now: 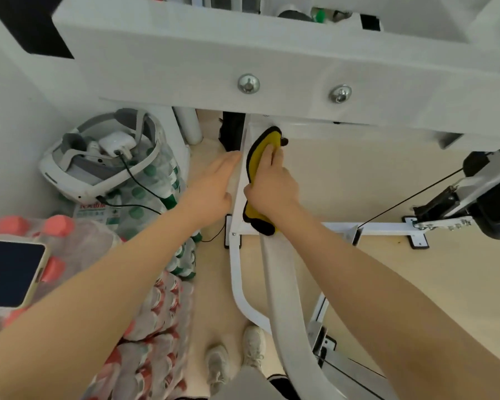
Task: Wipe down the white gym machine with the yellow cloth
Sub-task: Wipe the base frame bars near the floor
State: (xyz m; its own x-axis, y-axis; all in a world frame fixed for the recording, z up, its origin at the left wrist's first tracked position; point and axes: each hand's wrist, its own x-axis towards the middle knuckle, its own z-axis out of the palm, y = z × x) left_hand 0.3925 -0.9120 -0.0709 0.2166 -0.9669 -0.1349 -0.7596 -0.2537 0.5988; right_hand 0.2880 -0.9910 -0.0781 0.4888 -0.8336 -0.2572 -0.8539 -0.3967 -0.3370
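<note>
Cloth (259, 180), yellow with dark edging, folded along white machine post (244, 180)

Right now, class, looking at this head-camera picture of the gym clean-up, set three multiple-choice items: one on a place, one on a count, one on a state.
1. Where is the yellow cloth with black edging?
A. on the floor
B. against the white metal machine upright
C. on the phone

2. How many round silver bolts show on the wide white crossbeam?
A. two
B. four
C. none

3. How is the left hand?
A. gripping a bottle
B. clenched in a fist
C. fingers straight, reaching to the upright

Answers: 1 B, the right hand presses it there. 2 A, two bolt heads sit side by side. 3 C, its fingers lie extended and hold nothing.
</note>
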